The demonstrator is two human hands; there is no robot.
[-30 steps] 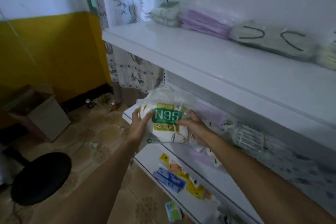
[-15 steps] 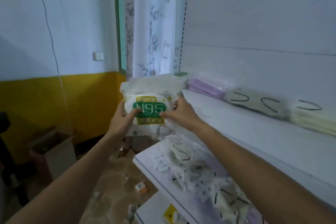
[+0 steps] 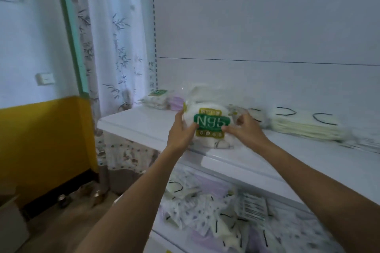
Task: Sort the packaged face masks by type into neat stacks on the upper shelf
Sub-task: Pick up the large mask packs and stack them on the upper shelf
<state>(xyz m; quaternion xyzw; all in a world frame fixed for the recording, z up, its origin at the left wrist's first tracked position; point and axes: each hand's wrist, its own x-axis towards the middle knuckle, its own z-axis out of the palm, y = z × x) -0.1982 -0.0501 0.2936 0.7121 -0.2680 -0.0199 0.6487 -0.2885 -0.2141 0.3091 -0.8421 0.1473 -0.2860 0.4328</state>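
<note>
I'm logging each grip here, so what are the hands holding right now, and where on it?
A clear plastic pack of white masks with a green N95 label, pinched by the left hand at its left edge and the right hand at its right.

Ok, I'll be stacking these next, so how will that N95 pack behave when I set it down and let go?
The N95 pack looks puffy and light, so it probably carries easily; both hands, left and right, pinch it only at the edges. Its glossy clear wrapper likely slides on the smooth upper shelf. Its bulging shape may make it rock or slip off a stack.
</note>
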